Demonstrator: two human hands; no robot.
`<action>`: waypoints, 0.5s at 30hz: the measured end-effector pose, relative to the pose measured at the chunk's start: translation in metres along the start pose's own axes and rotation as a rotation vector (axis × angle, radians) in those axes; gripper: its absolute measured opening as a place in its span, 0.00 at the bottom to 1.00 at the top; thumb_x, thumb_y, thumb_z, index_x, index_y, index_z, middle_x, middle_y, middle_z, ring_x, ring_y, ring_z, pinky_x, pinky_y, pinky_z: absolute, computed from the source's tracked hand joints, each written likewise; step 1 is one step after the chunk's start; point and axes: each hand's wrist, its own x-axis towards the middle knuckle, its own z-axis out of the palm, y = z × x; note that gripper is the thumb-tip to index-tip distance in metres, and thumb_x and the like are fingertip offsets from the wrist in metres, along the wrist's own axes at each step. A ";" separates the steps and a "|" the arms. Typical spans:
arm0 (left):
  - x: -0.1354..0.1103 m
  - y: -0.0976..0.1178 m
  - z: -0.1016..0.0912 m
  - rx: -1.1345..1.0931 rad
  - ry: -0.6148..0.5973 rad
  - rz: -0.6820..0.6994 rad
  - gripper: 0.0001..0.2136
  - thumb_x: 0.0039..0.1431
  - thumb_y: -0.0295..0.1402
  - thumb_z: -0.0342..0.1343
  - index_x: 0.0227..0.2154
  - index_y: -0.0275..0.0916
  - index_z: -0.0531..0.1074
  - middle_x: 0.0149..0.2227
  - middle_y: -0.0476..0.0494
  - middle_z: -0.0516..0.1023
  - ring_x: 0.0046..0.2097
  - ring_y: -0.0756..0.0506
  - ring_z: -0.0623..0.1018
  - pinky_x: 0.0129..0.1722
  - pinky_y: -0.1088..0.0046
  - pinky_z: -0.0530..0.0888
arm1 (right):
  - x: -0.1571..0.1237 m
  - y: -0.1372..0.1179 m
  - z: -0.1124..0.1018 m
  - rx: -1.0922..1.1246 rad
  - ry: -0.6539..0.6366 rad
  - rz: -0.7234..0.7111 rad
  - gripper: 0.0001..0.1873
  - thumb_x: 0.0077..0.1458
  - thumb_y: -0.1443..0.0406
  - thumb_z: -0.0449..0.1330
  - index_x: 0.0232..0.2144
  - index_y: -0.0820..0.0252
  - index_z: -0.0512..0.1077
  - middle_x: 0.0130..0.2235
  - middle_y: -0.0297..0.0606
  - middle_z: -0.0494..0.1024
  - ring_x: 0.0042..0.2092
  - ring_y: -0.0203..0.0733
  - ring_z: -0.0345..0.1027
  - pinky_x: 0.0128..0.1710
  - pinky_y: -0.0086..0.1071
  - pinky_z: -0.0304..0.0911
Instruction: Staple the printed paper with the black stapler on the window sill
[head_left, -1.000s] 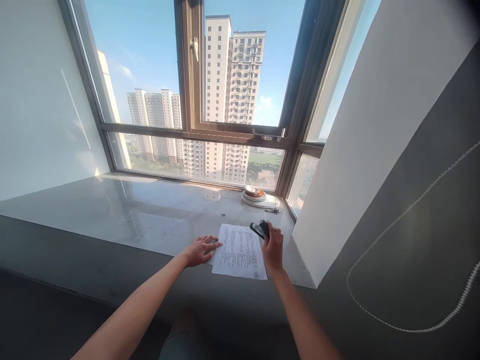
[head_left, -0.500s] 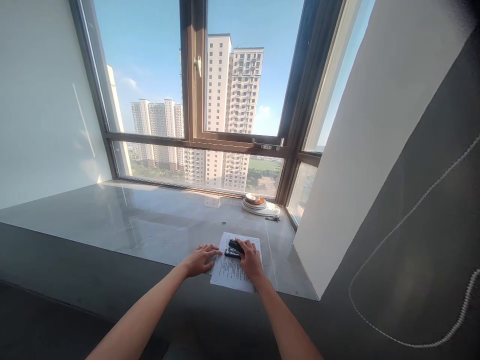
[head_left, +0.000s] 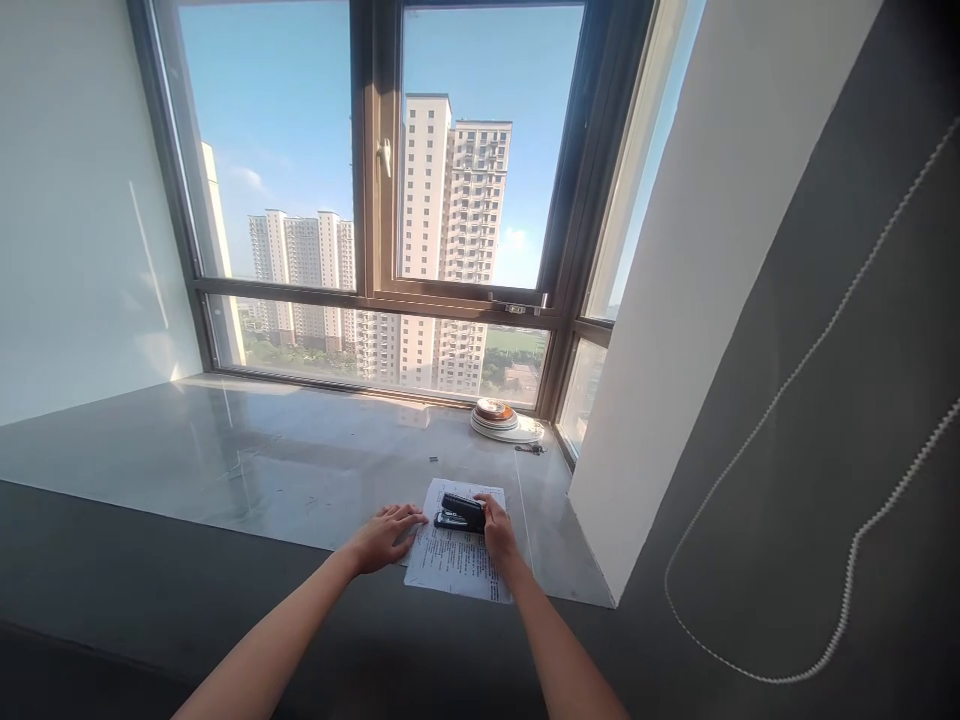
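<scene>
A black stapler (head_left: 459,513) lies over the upper part of a printed sheet of paper (head_left: 457,565), its nose pointing left. My right hand (head_left: 498,527) is closed around the stapler's rear end. At the paper's left edge, my left hand (head_left: 386,538) rests with fingers stretched out, their tips at or just beside the sheet. The paper's front edge reaches the edge of the sill. Whether more sheets lie beneath the top one I cannot tell.
On the grey window sill (head_left: 300,470), a stack of plates (head_left: 499,420) stands in the far right corner, with a small dark item (head_left: 531,449) before it. A small dark strip (head_left: 433,459) lies behind the paper. A beaded cord (head_left: 750,430) hangs at right.
My right hand has shifted from over the stapler to its rear end, and more of the stapler shows. My left hand stays by the paper. The camera view has moved slightly.
</scene>
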 end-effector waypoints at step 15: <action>0.082 0.033 0.060 -0.487 0.466 -0.378 0.25 0.72 0.44 0.36 0.59 0.36 0.69 0.63 0.31 0.71 0.65 0.37 0.70 0.66 0.53 0.66 | 0.000 -0.005 -0.002 0.004 0.004 -0.046 0.27 0.63 0.60 0.42 0.50 0.55 0.78 0.48 0.43 0.81 0.49 0.48 0.75 0.51 0.42 0.70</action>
